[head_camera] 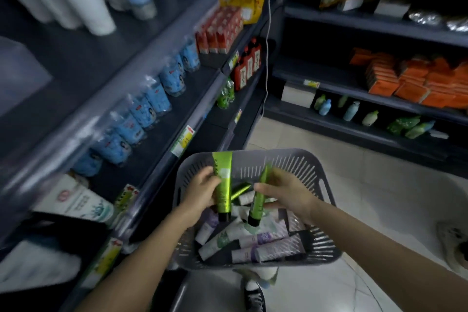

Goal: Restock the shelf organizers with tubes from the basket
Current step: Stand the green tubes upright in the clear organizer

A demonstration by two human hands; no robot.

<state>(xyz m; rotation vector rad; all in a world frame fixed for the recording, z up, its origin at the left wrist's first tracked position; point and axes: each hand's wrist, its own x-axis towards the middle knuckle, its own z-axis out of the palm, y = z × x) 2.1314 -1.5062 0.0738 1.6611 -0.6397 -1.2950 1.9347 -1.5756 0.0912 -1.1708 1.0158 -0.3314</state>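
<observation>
- Grey slotted plastic forms the basket (253, 153) below me, just beside the front edge of the shelves (162, 139) on my left and above a pale tiled floor (354, 286).
- My left hand (202, 186) is at the basket's far left corner, fingers curled round a green tube (222, 185). Its black cap points down toward me and its flat crimped end rises above the far rim.
- My right hand (291, 195) is over the middle of the basket, nearer the right wall, and grips a second green tube (258, 202). This one is tilted, cap down just above the pile; its upper end is blurred.
- Between the two held tubes a third green tube (240, 190) lies in the far part of the basket, partly hidden.
- White and purple tubes (253, 240) lie heaped on the basket's bottom toward the near edge, mostly on their sides and touching one another.
- Blue packs (152, 99) stand in a row along the front edge of one shelf, with yellow price tags (182, 140) on the shelf lips.
- Below the basket's near rim a black-and-white shoe (254, 296) shows on the floor.
</observation>
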